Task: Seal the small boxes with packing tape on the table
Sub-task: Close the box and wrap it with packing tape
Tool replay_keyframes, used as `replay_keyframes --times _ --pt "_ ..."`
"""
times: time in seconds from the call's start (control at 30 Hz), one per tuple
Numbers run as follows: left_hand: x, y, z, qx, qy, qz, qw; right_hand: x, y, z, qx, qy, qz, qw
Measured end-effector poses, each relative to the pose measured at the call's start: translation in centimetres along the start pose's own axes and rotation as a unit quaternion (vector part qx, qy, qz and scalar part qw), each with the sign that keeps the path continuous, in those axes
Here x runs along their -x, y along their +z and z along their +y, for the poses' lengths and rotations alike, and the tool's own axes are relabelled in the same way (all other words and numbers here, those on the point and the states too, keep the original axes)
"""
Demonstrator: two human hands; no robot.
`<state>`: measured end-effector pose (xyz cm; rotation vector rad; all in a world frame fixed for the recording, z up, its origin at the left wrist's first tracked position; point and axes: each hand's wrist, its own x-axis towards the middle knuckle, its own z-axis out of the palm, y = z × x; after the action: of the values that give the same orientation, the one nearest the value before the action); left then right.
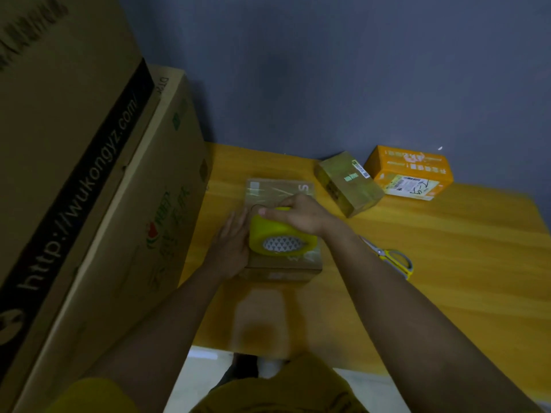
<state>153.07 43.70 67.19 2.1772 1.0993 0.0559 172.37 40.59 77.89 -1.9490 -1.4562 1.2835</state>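
Head view looks down on a wooden worktop point(432, 263) set against a blue-grey wall point(328, 70). At its middle lies a small brown cardboard box point(280, 189), glossy clear tape creased across its lid. On the box's near half stands a yellow tape roll point(268, 234), round, with a white patterned core. The right hand point(298, 214) has its grip clamped over the top of the roll, fingers curled round it. The left hand point(231, 248) lies flat, fingers straight, against the box's left edge. Tall cardboard cartons point(89, 189) crowd the left side, just beside that hand. To the right the wood lies open up to yellow-handled scissors point(393, 259). Further back rest a taped brown box point(348, 183) and an orange box point(408, 171) near the wall.
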Motion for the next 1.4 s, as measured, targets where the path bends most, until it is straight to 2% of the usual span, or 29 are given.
replay_keyframes --times 0.1,0.2,0.27,0.33,0.4,0.47,0.6,0.7,0.93,1.23,1.4 --pt "0.2 0.7 0.0 0.012 -0.002 0.017 1.0 -0.2 -0.1 0.2 -0.007 0.026 -0.02 0.999" --pt "0.1 1.4 -0.8 -0.003 -0.021 0.019 1.0 -0.1 0.1 0.4 -0.039 0.016 0.002 0.999" --pt "-0.1 1.7 -1.2 -0.018 -0.017 0.035 0.999 0.2 0.0 0.4 -0.021 0.002 0.018 1.0" --pt "-0.2 1.8 -1.4 -0.026 -0.021 0.049 0.998 1.3 -1.4 -0.3 0.092 0.001 0.041 0.995" --pt "-0.1 1.8 -1.5 -0.029 -0.028 0.041 0.998 2.7 -3.8 -0.6 0.241 0.032 0.074 0.967" --pt "0.2 2.3 -1.2 -0.034 -0.021 0.03 0.999 3.6 -6.2 0.9 0.324 0.078 0.106 0.937" --pt "0.0 3.2 -0.3 -0.042 -0.025 0.029 0.998 3.8 -7.1 6.6 0.283 0.176 0.106 0.937" --pt "-0.3 3.2 -0.1 -0.05 -0.045 0.025 0.997 2.5 -7.3 8.3 0.276 0.158 0.117 0.941" --pt "-0.1 4.0 0.9 -0.024 -0.067 0.05 0.996 -0.4 -8.8 10.1 0.284 0.161 0.034 0.945" --pt "0.2 5.7 1.8 0.025 -0.075 0.093 0.993 -1.9 -10.0 11.9 0.274 0.081 0.003 0.958" --pt "0.0 5.9 1.9 0.032 -0.08 0.109 0.99 -3.5 -10.4 12.0 0.258 0.089 -0.044 0.961"
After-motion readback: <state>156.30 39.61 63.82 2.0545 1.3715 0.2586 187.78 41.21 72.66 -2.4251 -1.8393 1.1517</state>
